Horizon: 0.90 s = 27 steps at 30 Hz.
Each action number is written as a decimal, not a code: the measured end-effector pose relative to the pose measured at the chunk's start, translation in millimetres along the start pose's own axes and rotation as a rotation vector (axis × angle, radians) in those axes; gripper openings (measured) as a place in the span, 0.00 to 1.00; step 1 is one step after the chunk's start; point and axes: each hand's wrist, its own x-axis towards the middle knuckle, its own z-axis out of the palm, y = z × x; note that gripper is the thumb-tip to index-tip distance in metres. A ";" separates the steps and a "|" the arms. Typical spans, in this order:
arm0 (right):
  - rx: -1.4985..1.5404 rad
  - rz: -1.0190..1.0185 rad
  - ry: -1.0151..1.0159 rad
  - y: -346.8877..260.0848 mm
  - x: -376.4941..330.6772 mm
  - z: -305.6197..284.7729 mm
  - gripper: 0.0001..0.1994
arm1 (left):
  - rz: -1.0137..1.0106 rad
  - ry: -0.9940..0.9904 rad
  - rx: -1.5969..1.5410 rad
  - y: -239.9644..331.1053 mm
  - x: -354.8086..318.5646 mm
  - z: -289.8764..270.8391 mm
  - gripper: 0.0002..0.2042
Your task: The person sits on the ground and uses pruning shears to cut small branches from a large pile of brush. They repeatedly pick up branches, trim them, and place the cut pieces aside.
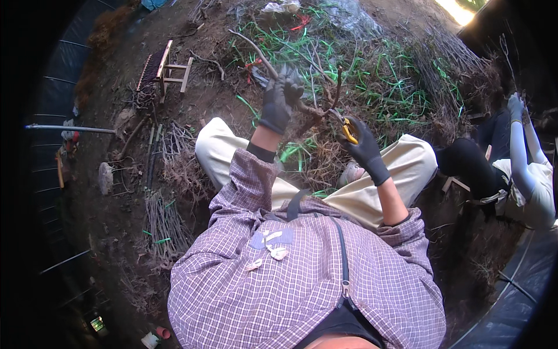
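Observation:
My left hand (280, 100), in a black glove, is closed around a bare woody branch (256, 49) that sticks up past my fingers. Its lower part forks into thick twigs (336, 87) in front of my lap. My right hand (364, 150), also gloved in black, grips yellow-handled pruning shears (349, 131). Their blades point left toward the base of the fork and look to be at the wood; whether they are around a stem I cannot tell. Below them, thin tangled roots (325, 160) lie between my knees.
Green plastic strips (378, 81) litter the soil ahead, beside a heap of bundled bare stems (444, 64). A small wooden stool (165, 70) lies at left, above tied twig bundles (163, 224). Another person (526, 174) sits at right, holding thin stems.

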 end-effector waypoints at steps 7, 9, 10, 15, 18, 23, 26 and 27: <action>-0.080 0.162 0.055 24.7 -19.5 -2.0 0.16 | 0.150 -0.201 0.518 27.0 -8.9 8.7 0.07; 0.059 0.391 0.024 44.6 -23.6 -2.8 0.18 | 0.133 -0.173 0.078 56.7 -5.3 24.9 0.08; 0.291 0.416 0.059 47.9 -27.8 0.2 0.19 | 0.175 -0.201 -0.102 69.9 -13.3 29.6 0.08; 0.480 0.334 -0.129 30.8 -44.2 19.4 0.20 | 0.017 -0.294 -0.495 79.7 -17.9 6.8 0.09; 0.304 0.249 -0.285 -8.3 -40.3 23.0 0.25 | 0.086 -0.354 -0.416 64.4 -22.1 -3.3 0.10; 0.246 0.297 -0.172 -25.2 -29.0 31.1 0.32 | 0.026 -0.415 -0.578 41.9 -28.2 10.8 0.10; 0.360 0.302 -0.183 -31.4 -21.8 36.2 0.31 | 0.004 -0.462 -0.561 33.5 -26.8 0.4 0.09; 0.422 0.351 -0.232 -39.9 -19.4 30.5 0.30 | 0.010 -0.453 -0.531 32.8 -28.0 0.5 0.08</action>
